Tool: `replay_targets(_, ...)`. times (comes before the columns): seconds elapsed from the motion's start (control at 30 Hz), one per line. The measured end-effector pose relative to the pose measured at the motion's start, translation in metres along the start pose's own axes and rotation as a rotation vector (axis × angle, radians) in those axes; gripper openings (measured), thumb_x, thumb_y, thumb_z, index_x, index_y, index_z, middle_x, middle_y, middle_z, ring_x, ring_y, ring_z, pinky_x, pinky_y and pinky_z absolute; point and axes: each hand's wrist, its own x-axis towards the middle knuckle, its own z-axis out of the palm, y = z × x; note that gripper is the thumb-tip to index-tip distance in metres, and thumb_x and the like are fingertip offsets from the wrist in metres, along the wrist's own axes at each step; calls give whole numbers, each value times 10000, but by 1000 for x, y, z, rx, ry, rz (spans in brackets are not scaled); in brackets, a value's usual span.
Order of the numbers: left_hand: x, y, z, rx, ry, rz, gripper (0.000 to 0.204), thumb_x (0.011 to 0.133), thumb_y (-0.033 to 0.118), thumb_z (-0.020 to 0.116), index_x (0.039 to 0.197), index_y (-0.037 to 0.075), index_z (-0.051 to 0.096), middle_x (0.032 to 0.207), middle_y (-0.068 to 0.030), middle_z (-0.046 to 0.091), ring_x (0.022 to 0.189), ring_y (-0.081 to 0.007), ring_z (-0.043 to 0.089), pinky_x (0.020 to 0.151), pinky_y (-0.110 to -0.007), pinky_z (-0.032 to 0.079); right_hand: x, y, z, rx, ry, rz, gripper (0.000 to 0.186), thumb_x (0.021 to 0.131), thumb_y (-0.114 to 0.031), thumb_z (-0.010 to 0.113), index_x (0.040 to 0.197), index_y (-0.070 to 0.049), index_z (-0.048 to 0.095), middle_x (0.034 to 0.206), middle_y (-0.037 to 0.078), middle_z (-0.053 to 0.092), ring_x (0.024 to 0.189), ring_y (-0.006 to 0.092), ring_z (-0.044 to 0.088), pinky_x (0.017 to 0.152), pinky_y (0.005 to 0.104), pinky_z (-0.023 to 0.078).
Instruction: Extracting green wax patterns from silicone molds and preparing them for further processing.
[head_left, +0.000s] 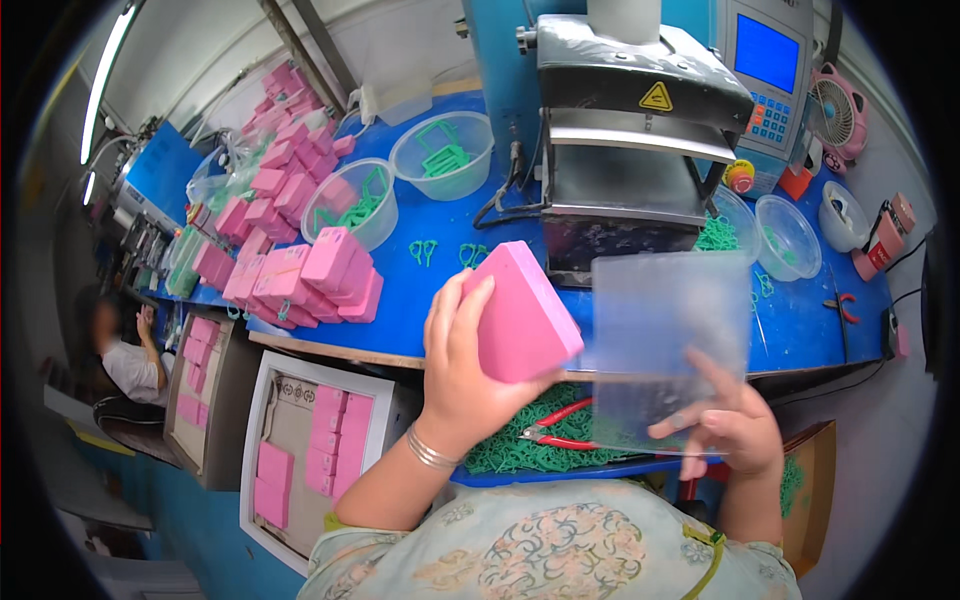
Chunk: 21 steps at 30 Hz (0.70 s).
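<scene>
My left hand [462, 370] grips a flat pink box [525, 315], tilted above the table's front edge. To the right of it, my right hand [735, 425] holds a translucent plastic sheet or shallow cover [670, 310]; motion smears it, and I cannot tell its exact form. The fingers of that hand spread across the plastic's lower right part. Under both hands lies a heap of small green plastic pieces [500, 455] in a blue-edged tray, with red-handled cutting pliers [560, 428] on top. Small green scissor-shaped pieces [424, 252] rest on the blue tabletop behind my left hand.
A press machine [640, 130] stands ahead. Stacked pink boxes [335, 265] fill the left side; clear bowls [442, 155] with green parts stand behind. More pink boxes lie in a white-rimmed carton [265, 400]. A pink fan [840, 115] is far right; a person [135, 365] sits far left.
</scene>
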Motion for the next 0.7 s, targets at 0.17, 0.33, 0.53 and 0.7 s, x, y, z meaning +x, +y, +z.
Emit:
replay_targets(0.17,14,45,-13,197,-122,412,516,654,464,708,1111,246,609,1280,-182,423,1181,-414,387,949,-608,279,33,53,7,-127,-298,177,449,898,-76,470,1318,13,342,1065,176,590,885,247,635,680,286,524)
replay_targets(0.33,2,34,-7,203,-64,561,367,718,376,686,1075,316,626,1298,-85,369,1211,-486,308,948,-631,313,45,73,12,-100,-376,85,329,895,-61,463,1214,17,441,1042,140,595,934,222,612,756,321,498)
replay_targets(0.53,-2,30,-4,199,-9,553,417,758,299,670,1140,415,552,1346,-49,280,1217,-495,281,994,-615,307,53,71,8,-294,-407,-19,327,890,-44,435,1213,3,445,1023,134,591,930,208,598,771,327,486)
replay_targets(0.7,-1,30,2,-7,4,416,429,766,377,660,1179,379,542,1411,-123,209,1231,-515,250,992,-631,261,56,66,14,-325,-372,-105,324,892,-49,439,1212,9,444,1001,126,590,930,207,597,761,325,486)
